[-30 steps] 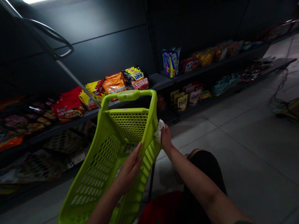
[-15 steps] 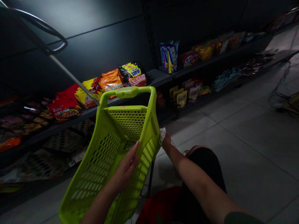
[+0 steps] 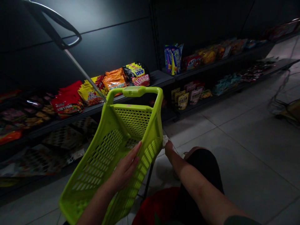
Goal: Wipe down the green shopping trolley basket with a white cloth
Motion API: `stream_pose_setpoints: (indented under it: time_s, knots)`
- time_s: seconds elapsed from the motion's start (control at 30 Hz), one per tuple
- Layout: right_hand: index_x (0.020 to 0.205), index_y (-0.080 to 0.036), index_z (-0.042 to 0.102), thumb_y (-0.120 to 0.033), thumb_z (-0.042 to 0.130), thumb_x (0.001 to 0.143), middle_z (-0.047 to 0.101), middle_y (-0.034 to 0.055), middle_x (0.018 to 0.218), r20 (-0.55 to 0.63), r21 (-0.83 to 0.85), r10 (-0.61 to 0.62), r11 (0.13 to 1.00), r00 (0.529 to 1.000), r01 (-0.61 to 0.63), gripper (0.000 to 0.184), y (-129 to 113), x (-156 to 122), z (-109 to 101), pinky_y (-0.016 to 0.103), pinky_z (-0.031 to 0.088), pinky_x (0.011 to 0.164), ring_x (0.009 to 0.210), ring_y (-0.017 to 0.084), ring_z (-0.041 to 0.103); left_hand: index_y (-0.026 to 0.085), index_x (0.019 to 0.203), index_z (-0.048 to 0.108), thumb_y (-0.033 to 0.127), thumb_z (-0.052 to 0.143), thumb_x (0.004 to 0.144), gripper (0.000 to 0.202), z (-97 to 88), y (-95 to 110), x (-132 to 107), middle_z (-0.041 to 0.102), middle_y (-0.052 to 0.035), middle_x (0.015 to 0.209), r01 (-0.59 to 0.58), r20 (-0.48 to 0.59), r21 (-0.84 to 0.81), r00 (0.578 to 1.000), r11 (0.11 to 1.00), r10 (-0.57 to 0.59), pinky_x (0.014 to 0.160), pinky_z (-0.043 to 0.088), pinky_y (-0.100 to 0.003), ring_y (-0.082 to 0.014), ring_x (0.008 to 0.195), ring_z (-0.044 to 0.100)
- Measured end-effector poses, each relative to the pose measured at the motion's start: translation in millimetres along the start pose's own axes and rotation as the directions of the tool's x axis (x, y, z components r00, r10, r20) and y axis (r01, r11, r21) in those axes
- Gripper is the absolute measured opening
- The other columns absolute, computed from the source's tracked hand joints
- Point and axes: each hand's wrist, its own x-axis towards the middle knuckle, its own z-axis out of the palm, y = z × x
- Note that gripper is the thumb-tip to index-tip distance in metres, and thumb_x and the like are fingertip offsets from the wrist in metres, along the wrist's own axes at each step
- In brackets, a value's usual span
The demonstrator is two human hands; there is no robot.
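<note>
right hand [image 3: 169, 150] clenches white cloth [image 3: 165, 140] against the green plastic basket [image 3: 133, 120]; left hand [image 3: 125, 170] lies open inside it

We see red and orange noodle packets [image 3: 93, 90] standing on a low dark shelf [image 3: 161, 78], blue snack bags [image 3: 173, 56] on the next shelf, and grey floor tiles [image 3: 246, 147] beside them.

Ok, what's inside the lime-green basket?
No items show inside the lime-green plastic shopping basket, only its perforated walls. The left hand covers part of the basket, so anything beneath that hand cannot be seen.
</note>
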Motion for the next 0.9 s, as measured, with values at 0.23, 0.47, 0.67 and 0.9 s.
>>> stream_pose_setpoints:
  time_s: [0.23, 0.47, 0.67, 0.9]
  knots:
    - [0.103, -0.019, 0.064, -0.054, 0.046, 0.092, 0.070, 0.0046, 0.091, 0.015, 0.070, -0.092, 0.993, 0.996, 0.090, 0.041, -70.0, 18.4, 48.2, 0.031, 0.054, 0.079, 0.087, 0.019, 0.066, 0.029, 0.156, 0.032, 0.037, 0.041, 0.103, 0.054, -2.9, 4.6, -0.8, 0.033, -0.0017, 0.163, -0.017, 0.008, -0.011, 1.000, 1.000, 0.017, 0.123, 0.027, -0.042, -0.0212, 0.149, 0.032]
    - [0.152, -0.024, 0.036, -0.045, 0.040, 0.101, 0.037, 0.0108, 0.158, 0.085, -0.142, -0.478, 0.863, 0.874, 0.485, 0.055, -104.2, -59.1, 72.5, 0.045, 0.029, 0.122, 0.149, 0.023, 0.030, 0.030, 0.154, 0.037, 0.037, 0.042, 0.102, 0.053, 1.5, 3.6, 2.8, 0.037, -0.0020, 0.160, -0.053, -0.032, -0.058, 0.998, 0.997, 0.051, 0.123, 0.028, -0.045, -0.0224, 0.148, 0.035]
    - [0.151, -0.030, 0.040, -0.027, 0.045, 0.098, 0.035, 0.0071, 0.159, 0.353, -0.213, -0.656, 0.638, 0.667, 0.740, 0.053, -92.4, -107.1, 54.4, 0.053, 0.036, 0.119, 0.151, 0.026, 0.027, 0.029, 0.154, 0.037, 0.035, 0.042, 0.102, 0.053, 0.1, 4.4, -5.2, 0.038, -0.0018, 0.160, -0.066, -0.023, -0.053, 0.998, 0.996, 0.065, 0.123, 0.029, -0.044, -0.0213, 0.147, 0.036]
    - [0.117, -0.024, 0.070, -0.020, 0.047, 0.092, 0.061, 0.0086, 0.131, 0.256, -0.280, -0.847, 0.396, 0.465, 0.875, 0.034, -205.9, 6.1, 59.4, 0.054, 0.035, 0.118, 0.134, 0.026, 0.049, 0.031, 0.155, 0.035, 0.032, 0.039, 0.102, 0.053, 0.0, 14.0, -4.5, 0.038, -0.0010, 0.160, -0.120, 0.038, -0.090, 0.992, 0.989, 0.124, 0.123, 0.029, -0.045, -0.0205, 0.147, 0.036]
